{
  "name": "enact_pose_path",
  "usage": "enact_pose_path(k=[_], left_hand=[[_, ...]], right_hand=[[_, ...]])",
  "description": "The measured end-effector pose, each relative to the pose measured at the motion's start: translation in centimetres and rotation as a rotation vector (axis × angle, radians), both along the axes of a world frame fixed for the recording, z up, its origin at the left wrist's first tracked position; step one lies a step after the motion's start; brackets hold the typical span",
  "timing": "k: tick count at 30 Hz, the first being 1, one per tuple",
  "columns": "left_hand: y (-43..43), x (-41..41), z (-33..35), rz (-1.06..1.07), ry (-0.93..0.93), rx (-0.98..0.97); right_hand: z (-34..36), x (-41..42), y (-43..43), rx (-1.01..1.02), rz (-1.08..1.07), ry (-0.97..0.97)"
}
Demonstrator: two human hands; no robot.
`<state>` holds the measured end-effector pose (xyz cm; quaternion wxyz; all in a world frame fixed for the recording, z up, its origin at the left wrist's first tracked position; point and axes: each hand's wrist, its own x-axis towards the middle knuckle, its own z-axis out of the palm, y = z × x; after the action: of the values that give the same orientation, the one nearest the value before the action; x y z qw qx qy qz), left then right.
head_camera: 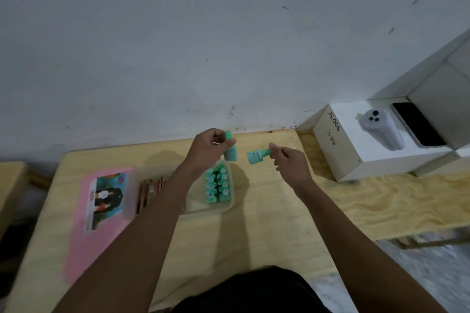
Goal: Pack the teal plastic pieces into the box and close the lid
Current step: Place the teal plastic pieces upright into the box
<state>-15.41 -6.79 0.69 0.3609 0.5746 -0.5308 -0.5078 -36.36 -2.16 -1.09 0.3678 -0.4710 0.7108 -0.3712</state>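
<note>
— Pieces, which way do they point?
— Left hand grips one teal piece nearly upright, cap up. Right hand pinches another piece by its cap, lying sideways, base toward the left.
— Both above the counter?
— Yes, just beyond the box.
— What's in it?
— Two rows of teal pieces, caps up, on its right side; the left forearm hides the middle.
— Anything around?
— Pink lid at left; white carton at right, carrying a controller and phone.
</note>
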Motion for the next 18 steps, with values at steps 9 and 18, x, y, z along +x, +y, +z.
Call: enact_pose_path(k=[9,18], left_hand=[[5.1,4.7,-0.4,0.026,-0.103,-0.068],[8.4,6.2,-2.7,0.015,-0.365,-0.086]], right_hand=[[-0.2,4.1,3.2,-0.023,0.269,0.208],[-2.6,7.5,4.9,-0.078,0.551,0.800]])
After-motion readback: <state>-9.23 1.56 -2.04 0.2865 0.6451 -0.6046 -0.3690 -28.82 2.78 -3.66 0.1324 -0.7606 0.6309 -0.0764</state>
